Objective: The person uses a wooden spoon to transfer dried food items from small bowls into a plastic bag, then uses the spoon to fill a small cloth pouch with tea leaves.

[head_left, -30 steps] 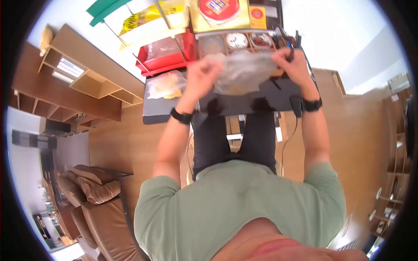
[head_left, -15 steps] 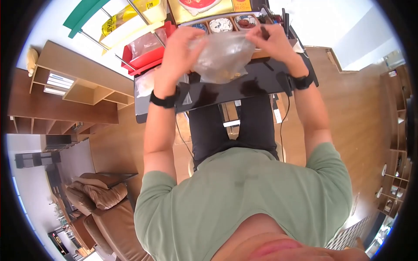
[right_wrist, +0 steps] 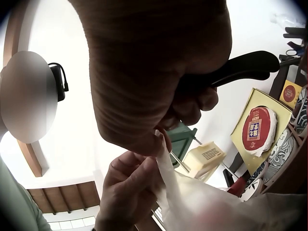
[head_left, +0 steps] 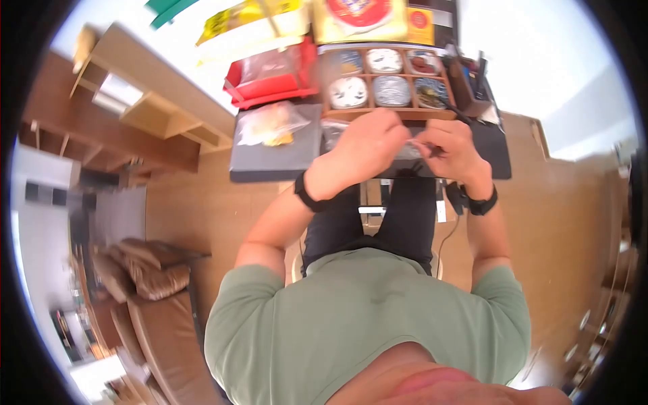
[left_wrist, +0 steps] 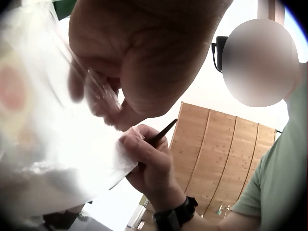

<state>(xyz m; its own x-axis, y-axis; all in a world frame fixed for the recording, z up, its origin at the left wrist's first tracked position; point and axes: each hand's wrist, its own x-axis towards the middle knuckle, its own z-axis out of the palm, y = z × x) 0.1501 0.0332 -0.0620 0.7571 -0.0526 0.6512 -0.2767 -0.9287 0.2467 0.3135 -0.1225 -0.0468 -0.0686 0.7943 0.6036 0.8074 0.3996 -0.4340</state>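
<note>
Both hands pinch the top edge of a clear plastic bag (head_left: pixel 408 151) (left_wrist: pixel 53 130) (right_wrist: pixel 207 204) at the desk's front edge, close together. The left hand (head_left: pixel 368 147) (left_wrist: pixel 139 57) (right_wrist: pixel 126 185) holds it between thumb and fingers. The right hand (head_left: pixel 453 148) (left_wrist: pixel 153 161) (right_wrist: pixel 159 72) pinches the bag's edge beside it. A black-handled tool (head_left: pixel 457 112) (left_wrist: pixel 165 131) (right_wrist: pixel 248 67) is also held in the right hand's curled fingers; its working end is hidden. In the head view most of the bag is hidden by the hands, and its contents cannot be made out.
Behind the hands stands a wooden divided tray (head_left: pixel 378 113) with small patterned dishes. Another plastic bag (head_left: pixel 270 125) with yellowish contents lies on the desk's left part, below a red bin (head_left: pixel 270 86). A pen holder (head_left: pixel 470 101) stands right; a round red-labelled packet (head_left: pixel 358 12) lies at the back.
Both hands have come down toward the desk's front edge and closer together. The bag, earlier spread between them, now hangs mostly out of sight in the head view.
</note>
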